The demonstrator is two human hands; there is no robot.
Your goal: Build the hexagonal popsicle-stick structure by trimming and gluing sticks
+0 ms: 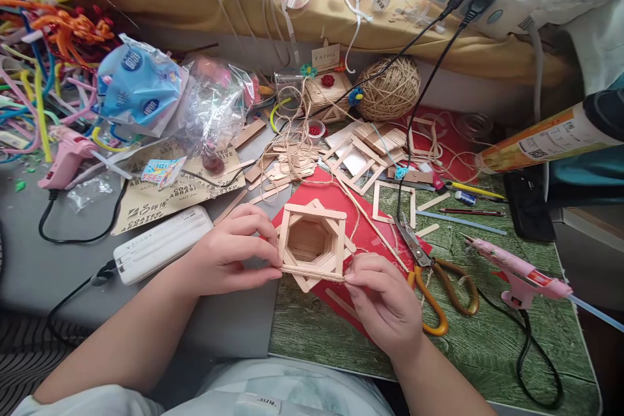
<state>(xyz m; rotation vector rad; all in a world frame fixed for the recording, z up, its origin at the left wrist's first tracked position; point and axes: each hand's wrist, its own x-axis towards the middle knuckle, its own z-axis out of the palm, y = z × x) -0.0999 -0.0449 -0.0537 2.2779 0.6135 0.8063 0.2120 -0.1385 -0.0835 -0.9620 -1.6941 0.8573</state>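
Note:
A box of stacked wooden craft sticks [312,210], layered in turned squares around an open middle, stands on a red sheet [385,253]. Along its near side lies a craft stick [312,272]. My left hand [238,248] pinches the left end of this stick between thumb and fingers. At its right end, my right hand [383,296] does the same, with the fingertips close against the box corner. The fingers partly cover both ends. Just right of my right hand are scissors [439,273] with orange-brown handles.
Pink glue guns lie at right [524,273] and left [68,156], with black cords. A white power strip [163,244] is beside my left forearm. Behind the box are loose craft sticks [287,166], stick frames [355,166] and a twine ball [390,88]. A tilted bottle [550,136] stands far right.

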